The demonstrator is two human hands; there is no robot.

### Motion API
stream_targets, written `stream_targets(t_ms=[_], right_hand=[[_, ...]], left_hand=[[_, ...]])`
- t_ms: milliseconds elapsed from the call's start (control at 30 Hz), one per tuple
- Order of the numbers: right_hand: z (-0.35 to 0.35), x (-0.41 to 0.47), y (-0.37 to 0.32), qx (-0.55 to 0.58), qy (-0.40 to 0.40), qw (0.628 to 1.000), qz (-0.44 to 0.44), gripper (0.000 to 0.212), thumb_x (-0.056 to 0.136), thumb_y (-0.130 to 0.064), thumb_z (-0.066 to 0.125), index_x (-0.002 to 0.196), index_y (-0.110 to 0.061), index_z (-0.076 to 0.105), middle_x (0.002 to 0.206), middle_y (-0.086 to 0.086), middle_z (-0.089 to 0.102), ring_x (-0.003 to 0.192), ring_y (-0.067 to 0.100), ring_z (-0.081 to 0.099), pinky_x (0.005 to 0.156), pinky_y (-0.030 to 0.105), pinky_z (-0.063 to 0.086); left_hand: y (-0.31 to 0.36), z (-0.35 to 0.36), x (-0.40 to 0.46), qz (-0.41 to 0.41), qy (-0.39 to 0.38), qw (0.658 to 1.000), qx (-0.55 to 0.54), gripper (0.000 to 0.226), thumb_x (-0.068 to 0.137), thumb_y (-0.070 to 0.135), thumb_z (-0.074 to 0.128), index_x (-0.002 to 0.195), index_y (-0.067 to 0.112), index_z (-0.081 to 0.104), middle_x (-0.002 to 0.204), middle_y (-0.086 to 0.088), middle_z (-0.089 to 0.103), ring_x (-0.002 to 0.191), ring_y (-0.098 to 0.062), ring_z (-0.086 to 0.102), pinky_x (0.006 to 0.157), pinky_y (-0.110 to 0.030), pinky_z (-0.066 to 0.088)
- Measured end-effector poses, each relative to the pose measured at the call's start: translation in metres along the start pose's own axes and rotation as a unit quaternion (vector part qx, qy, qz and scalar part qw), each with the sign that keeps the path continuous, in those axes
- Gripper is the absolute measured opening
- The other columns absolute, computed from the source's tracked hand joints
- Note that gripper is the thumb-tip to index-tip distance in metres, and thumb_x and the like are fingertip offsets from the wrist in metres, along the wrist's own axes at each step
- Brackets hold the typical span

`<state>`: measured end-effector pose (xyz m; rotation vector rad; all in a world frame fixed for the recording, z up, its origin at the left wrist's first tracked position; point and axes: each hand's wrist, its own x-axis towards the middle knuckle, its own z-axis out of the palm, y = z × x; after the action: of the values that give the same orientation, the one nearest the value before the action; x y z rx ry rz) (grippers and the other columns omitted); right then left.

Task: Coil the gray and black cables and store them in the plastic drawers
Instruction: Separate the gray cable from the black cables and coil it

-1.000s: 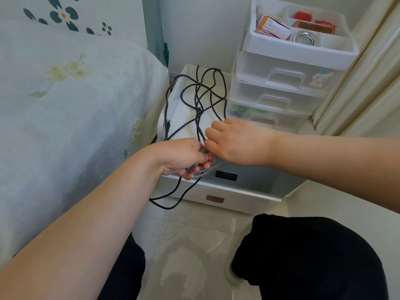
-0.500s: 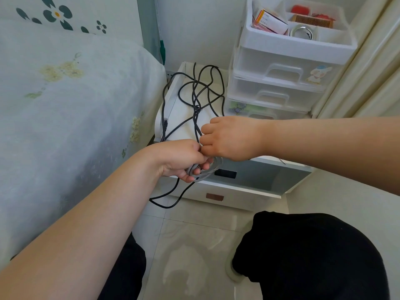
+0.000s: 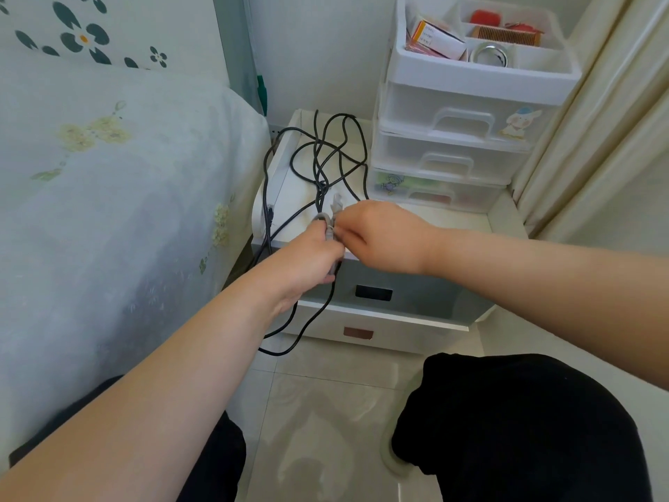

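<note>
My left hand grips a small coil of gray cable over the front edge of the nightstand. Touching it from the right, my right hand pinches the same gray cable near its clear plug end. A long black cable lies in loose tangled loops on the nightstand top and hangs down past the front to the floor, running under my left hand. The white plastic drawers stand at the back right of the nightstand, all three shut.
The nightstand has two front drawers. A bed with a pale cover fills the left. Curtains hang at the right. An open tray atop the plastic drawers holds small items. My knees in black sit over the tiled floor.
Both hands have risen from in front of the nightstand's drawer to its top edge, carrying the gray coil. The gray plug end now sticks up above my fingers.
</note>
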<state>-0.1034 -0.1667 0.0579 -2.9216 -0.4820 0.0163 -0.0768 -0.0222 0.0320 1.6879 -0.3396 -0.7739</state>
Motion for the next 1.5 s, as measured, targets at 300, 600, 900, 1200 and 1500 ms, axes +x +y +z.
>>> stream_targets(t_ms=[300, 600, 900, 1200, 1500], right_hand=[[-0.008, 0.000, -0.009, 0.275, 0.098, 0.942, 0.163, 0.035, 0.099, -0.023, 0.041, 0.071, -0.005, 0.052, 0.058, -0.003, 0.050, 0.053, 0.007, 0.041, 0.056, 0.030, 0.036], [-0.008, -0.001, -0.014, 0.635, 0.088, 0.736, 0.216, 0.040, 0.097, -0.015, 0.040, 0.057, -0.014, 0.046, 0.053, -0.002, 0.028, 0.052, 0.012, 0.018, 0.049, 0.022, 0.018], [-0.012, -0.011, -0.027, 0.901, -0.040, 0.375, 0.212, 0.031, 0.083, -0.013, 0.043, 0.052, -0.019, 0.042, 0.043, -0.007, 0.026, 0.038, 0.007, 0.027, 0.039, 0.013, 0.022], [-0.017, -0.022, -0.032, 0.909, -0.051, 0.357, 0.211, 0.021, 0.077, -0.012, 0.045, 0.057, -0.019, 0.043, 0.039, -0.007, 0.032, 0.034, 0.006, 0.033, 0.033, 0.012, 0.027], [-0.019, -0.020, -0.027, 0.932, -0.078, 0.312, 0.169, 0.035, 0.097, -0.017, 0.043, 0.077, -0.004, 0.068, 0.058, 0.003, 0.062, 0.048, 0.010, 0.058, 0.042, 0.018, 0.051]], left_hand=[[0.008, 0.003, -0.002, 0.120, 0.078, 0.976, -0.163, 0.019, 0.103, 0.013, 0.039, 0.113, 0.014, 0.055, 0.095, 0.004, 0.063, 0.088, -0.008, 0.060, 0.099, -0.048, 0.047], [0.010, 0.001, 0.000, 0.254, 0.115, 0.955, -0.101, 0.028, 0.092, -0.007, 0.052, 0.112, 0.013, 0.057, 0.112, 0.004, 0.068, 0.110, -0.007, 0.062, 0.092, -0.023, 0.047], [0.014, -0.004, -0.010, 0.374, 0.142, 0.912, 0.088, 0.044, 0.094, -0.002, 0.051, 0.127, 0.026, 0.055, 0.122, 0.030, 0.055, 0.120, 0.010, 0.048, 0.098, -0.012, 0.038], [0.009, -0.003, -0.010, 0.377, 0.161, 0.899, 0.154, 0.042, 0.094, 0.003, 0.050, 0.113, 0.040, 0.051, 0.102, 0.020, 0.063, 0.097, 0.007, 0.058, 0.081, -0.012, 0.047], [0.014, 0.001, -0.007, 0.344, 0.140, 0.928, 0.036, 0.028, 0.095, 0.001, 0.051, 0.109, 0.025, 0.055, 0.114, 0.006, 0.068, 0.113, -0.008, 0.061, 0.098, -0.032, 0.048]])
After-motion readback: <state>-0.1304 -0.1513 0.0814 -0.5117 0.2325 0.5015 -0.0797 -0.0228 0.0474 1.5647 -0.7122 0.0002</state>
